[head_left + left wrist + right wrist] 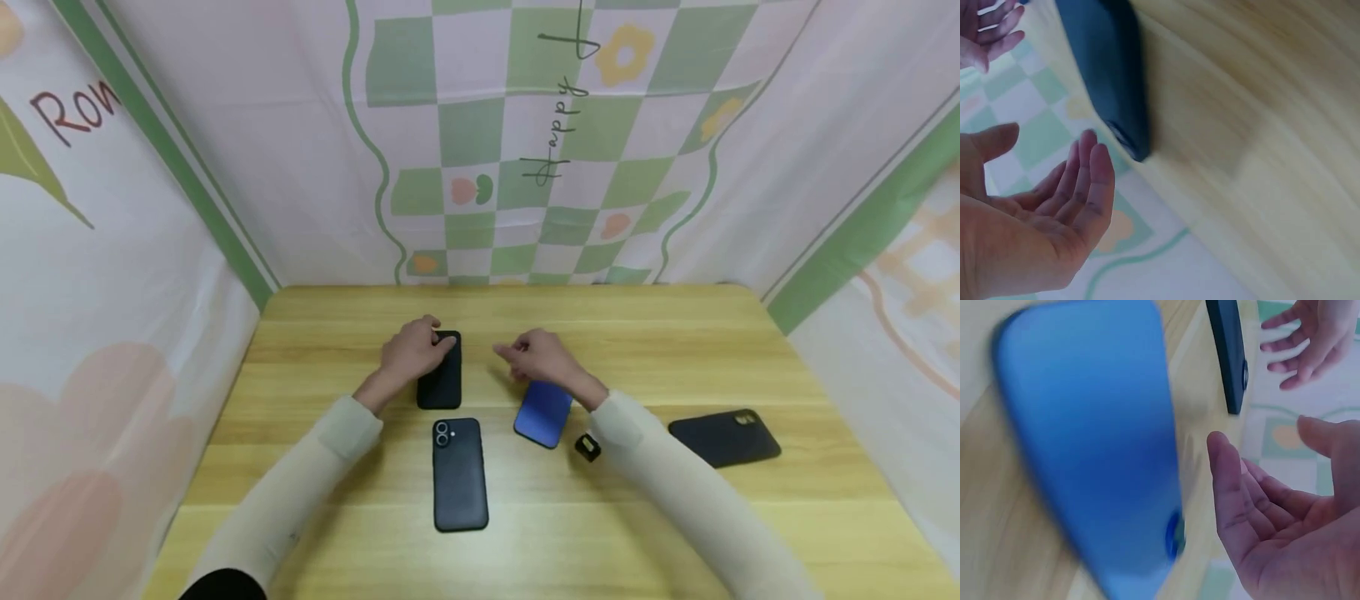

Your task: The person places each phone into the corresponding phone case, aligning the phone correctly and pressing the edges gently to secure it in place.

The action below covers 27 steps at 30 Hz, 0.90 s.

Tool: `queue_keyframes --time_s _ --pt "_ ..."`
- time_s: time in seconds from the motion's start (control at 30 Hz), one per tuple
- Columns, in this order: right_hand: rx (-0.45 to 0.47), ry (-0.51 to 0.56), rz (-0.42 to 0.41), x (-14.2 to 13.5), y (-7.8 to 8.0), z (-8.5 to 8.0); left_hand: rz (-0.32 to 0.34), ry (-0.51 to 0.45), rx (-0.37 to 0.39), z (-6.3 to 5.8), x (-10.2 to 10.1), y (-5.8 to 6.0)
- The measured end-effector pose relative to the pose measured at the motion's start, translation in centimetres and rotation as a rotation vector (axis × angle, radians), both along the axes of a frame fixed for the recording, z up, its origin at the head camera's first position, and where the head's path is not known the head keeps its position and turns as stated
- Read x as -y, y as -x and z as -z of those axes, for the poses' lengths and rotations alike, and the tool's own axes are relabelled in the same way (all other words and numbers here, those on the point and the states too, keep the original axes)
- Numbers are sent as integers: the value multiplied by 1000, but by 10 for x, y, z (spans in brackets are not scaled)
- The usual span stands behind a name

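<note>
My left hand [412, 352] is over the upper part of a black phone [441, 385] lying toward the back of the table. In the left wrist view that left hand [1047, 219] has loosely bent fingers with nothing between them, beside the dark phone [1107, 69]. My right hand [542, 358] hovers at the far end of a blue phone [543, 414]. Seen from the right wrist, the right hand [1291, 519] is empty, thumb apart from its fingers, and the blue phone [1097, 437] lies alongside, blurred.
A dark phone [460, 479] with two rear lenses lies nearer the front. Close to the right sleeve is a small black item [588, 447] with a yellowish middle. A black phone case [726, 438] lies farther right. Patterned curtains [480, 142] enclose the wooden table [315, 333].
</note>
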State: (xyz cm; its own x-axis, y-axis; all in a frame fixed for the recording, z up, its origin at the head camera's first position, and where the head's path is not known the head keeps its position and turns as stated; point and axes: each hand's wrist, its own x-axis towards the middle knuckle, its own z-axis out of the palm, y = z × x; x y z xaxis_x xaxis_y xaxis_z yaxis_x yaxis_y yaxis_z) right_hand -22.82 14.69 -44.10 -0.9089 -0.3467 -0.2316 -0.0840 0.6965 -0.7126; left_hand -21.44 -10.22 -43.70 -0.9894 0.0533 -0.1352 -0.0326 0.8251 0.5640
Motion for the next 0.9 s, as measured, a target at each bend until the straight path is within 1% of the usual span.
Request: queue_keyframes --time_s 0.1,0.2,0.37,0.5,0.63,0.8,0.9 --pt "-16 -40 14 -25 -1 -4 49 22 -13 -5 -13 -7" --pt "-23 -110 21 -54 -2 -12 103 58 -20 -10 -27 -15" --pt "-26 -237 -12 -110 -10 -24 181 156 38 -17 -50 -26" --pt "-32 -335 -22 -155 -23 -31 212 206 64 -21 -68 -33" --pt "-3 -431 -40 -197 -37 -35 224 251 80 -22 -85 -38" --pt "35 -526 -41 -235 -57 -38 252 276 66 -18 -102 -42" --pt "89 -563 -31 -253 -69 -39 268 270 70 -16 -110 -43"
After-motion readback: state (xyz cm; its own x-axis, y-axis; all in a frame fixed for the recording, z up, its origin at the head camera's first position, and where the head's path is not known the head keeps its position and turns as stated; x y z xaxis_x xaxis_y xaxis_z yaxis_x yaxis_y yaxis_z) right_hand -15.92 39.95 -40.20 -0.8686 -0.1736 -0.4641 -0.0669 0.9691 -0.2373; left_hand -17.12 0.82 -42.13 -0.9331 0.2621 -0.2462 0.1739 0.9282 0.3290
